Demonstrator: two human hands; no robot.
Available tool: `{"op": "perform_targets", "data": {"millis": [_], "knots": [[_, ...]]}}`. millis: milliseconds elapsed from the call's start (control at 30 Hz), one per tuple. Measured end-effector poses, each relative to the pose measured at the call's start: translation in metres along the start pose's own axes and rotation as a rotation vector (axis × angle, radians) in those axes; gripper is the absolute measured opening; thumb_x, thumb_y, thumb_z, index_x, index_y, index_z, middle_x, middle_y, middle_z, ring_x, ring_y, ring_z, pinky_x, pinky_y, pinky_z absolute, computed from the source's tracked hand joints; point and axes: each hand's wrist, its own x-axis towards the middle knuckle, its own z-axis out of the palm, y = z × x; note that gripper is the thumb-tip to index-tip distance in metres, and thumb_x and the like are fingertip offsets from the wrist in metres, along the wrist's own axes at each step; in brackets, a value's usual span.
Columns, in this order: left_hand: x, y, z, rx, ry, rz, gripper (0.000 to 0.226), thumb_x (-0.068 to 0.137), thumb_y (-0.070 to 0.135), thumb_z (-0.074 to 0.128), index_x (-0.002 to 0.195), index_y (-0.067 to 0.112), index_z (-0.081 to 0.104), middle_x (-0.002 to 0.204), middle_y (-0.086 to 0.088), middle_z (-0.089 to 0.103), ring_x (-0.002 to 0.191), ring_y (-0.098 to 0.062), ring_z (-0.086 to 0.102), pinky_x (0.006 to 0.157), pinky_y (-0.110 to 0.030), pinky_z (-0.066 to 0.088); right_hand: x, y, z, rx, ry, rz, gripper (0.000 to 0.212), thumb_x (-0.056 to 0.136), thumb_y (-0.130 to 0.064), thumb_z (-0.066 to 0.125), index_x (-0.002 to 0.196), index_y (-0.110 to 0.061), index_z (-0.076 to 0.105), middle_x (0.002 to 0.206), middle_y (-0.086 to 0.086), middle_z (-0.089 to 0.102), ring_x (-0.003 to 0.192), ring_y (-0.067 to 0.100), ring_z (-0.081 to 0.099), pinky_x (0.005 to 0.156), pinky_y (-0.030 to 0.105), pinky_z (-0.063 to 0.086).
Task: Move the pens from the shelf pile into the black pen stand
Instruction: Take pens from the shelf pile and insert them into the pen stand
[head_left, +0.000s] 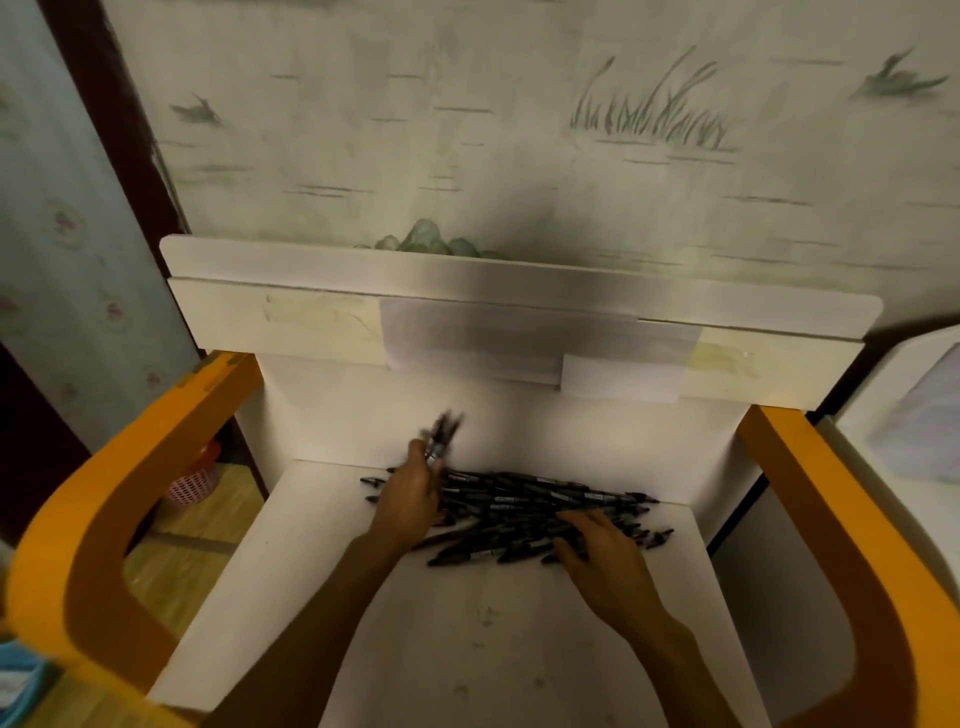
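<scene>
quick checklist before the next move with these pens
1. Left hand grips a bunch of pens: ok, though blurred.
2. Count of pens in that bunch: cannot tell.
3. Right hand rests on the pen pile, fingers spread: ok.
4. Pile lies fully on the white shelf, away from its front edge: ok.
5. Black pen stand in view: not ok, it is not visible.
</scene>
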Motion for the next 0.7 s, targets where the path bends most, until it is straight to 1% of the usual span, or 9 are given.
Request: {"op": "perform_targets", "data": {"millis": [67, 133, 233, 300, 400, 500, 567, 633, 700], "knots": [[-0.003, 0.008, -0.012, -0.206, 0.080, -0.091, 0.011, 0.104, 0.020, 0.045, 0.101, 0.012, 0.040, 0.067, -0.003, 0.056, 0.052, -0.017, 0.050, 0.051, -0.031, 0.038, 0.000, -0.001, 0.002, 0.014, 0.006, 0.002, 0.036, 0.096, -0.033, 0.058, 0.130, -0.022, 0.058, 0.125, -0.004, 0.057, 0.099, 0.012, 0.061, 0.087, 0.024, 0.048], [-0.011, 0.014, -0.021, -0.381, 0.121, -0.172, 0.018, 0.100, 0.028, 0.058, 0.098, 0.012, 0.049, 0.068, -0.003, 0.062, 0.055, -0.015, 0.056, 0.052, -0.030, 0.044, -0.001, -0.002, 0.004, 0.028, 0.013, -0.001, 0.035, 0.096, -0.032, 0.058, 0.129, -0.022, 0.059, 0.124, -0.004, 0.057, 0.097, 0.010, 0.062, 0.086, 0.023, 0.049], [-0.027, 0.015, -0.021, -0.640, 0.173, -0.365, 0.018, 0.084, 0.023, 0.079, 0.092, 0.011, 0.068, 0.072, -0.004, 0.070, 0.066, -0.018, 0.067, 0.059, -0.029, 0.054, -0.002, -0.005, 0.008, 0.050, 0.013, 0.003, 0.034, 0.096, -0.031, 0.058, 0.129, -0.022, 0.059, 0.124, -0.005, 0.057, 0.094, 0.008, 0.062, 0.085, 0.023, 0.049], [-0.039, 0.014, -0.017, -0.769, 0.227, -0.464, 0.019, 0.083, 0.022, 0.080, 0.080, 0.008, 0.068, 0.060, 0.002, 0.064, 0.058, -0.018, 0.060, 0.055, -0.031, 0.050, -0.002, -0.008, 0.009, 0.058, 0.019, 0.001, 0.034, 0.096, -0.031, 0.058, 0.129, -0.021, 0.059, 0.123, -0.004, 0.057, 0.092, 0.009, 0.063, 0.085, 0.025, 0.050], [-0.055, 0.011, -0.006, -0.781, 0.219, -0.453, 0.026, 0.086, 0.023, 0.077, 0.066, 0.015, 0.061, 0.046, 0.011, 0.053, 0.045, -0.005, 0.051, 0.052, -0.023, 0.045, -0.001, -0.010, 0.012, 0.060, 0.016, -0.002, 0.035, 0.096, -0.030, 0.059, 0.130, -0.021, 0.059, 0.123, -0.004, 0.057, 0.092, 0.010, 0.064, 0.086, 0.028, 0.052], [-0.073, 0.007, 0.005, -0.741, 0.185, -0.428, 0.043, 0.084, 0.028, 0.078, 0.056, 0.013, 0.048, 0.045, 0.004, 0.043, 0.044, -0.011, 0.043, 0.050, -0.026, 0.040, -0.002, -0.010, 0.016, 0.062, 0.011, 0.012, 0.035, 0.096, -0.030, 0.059, 0.130, -0.022, 0.058, 0.122, -0.005, 0.057, 0.093, 0.009, 0.064, 0.085, 0.025, 0.051], [-0.086, 0.001, 0.013, -0.682, 0.158, -0.413, 0.040, 0.083, 0.030, 0.078, 0.058, 0.010, 0.054, 0.049, -0.003, 0.050, 0.046, -0.008, 0.046, 0.052, -0.021, 0.040, -0.004, -0.010, 0.018, 0.061, 0.017, 0.007, 0.034, 0.095, -0.031, 0.060, 0.129, -0.023, 0.059, 0.120, -0.006, 0.058, 0.093, 0.008, 0.064, 0.084, 0.024, 0.052], [-0.093, -0.001, 0.016, -0.628, 0.154, -0.394, 0.025, 0.084, 0.029, 0.077, 0.068, 0.013, 0.067, 0.062, -0.001, 0.065, 0.054, -0.004, 0.056, 0.054, -0.014, 0.043, -0.007, -0.010, 0.019, 0.066, 0.019, -0.008, 0.033, 0.095, -0.030, 0.061, 0.127, -0.022, 0.060, 0.118, -0.006, 0.059, 0.093, 0.008, 0.064, 0.083, 0.025, 0.052], [-0.091, -0.001, 0.014, -0.633, 0.213, -0.425, 0.029, 0.085, 0.026, 0.077, 0.064, 0.012, 0.062, 0.056, -0.002, 0.060, 0.051, -0.005, 0.054, 0.052, -0.016, 0.043, -0.009, -0.009, 0.018, 0.069, 0.025, -0.016, 0.033, 0.095, -0.029, 0.061, 0.127, -0.022, 0.061, 0.118, -0.006, 0.059, 0.092, 0.008, 0.064, 0.083, 0.027, 0.052]]}}
